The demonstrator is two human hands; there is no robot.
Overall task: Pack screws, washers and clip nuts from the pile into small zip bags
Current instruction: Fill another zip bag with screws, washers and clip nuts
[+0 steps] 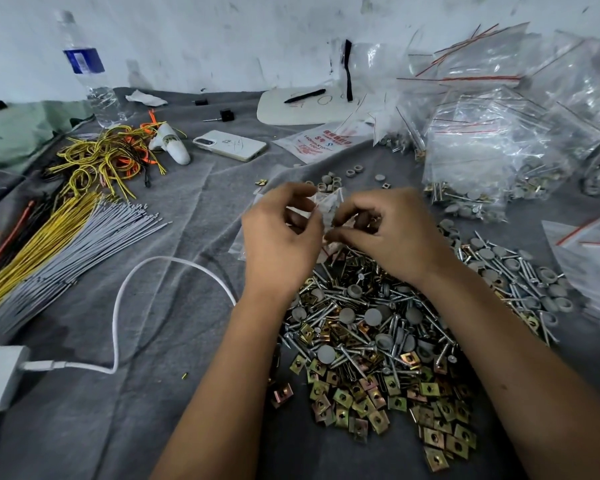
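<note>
A big pile of silver screws, grey round washers and brass clip nuts (371, 344) covers the grey cloth in front of me. Above its far edge, my left hand (279, 237) and my right hand (385, 230) both pinch a small clear zip bag (326, 206) between their fingertips. The bag is crumpled and mostly hidden by my fingers; what it holds cannot be made out. More screws and washers (520, 275) lie spread to the right.
Filled zip bags (492, 168) are heaped at the back right, empty ones (589, 244) at the right edge. A phone (230, 144), water bottle (90, 74), white cable (125, 292), bundles of yellow and grey ties (59, 244) and a white board with pen (305, 102) lie left and behind.
</note>
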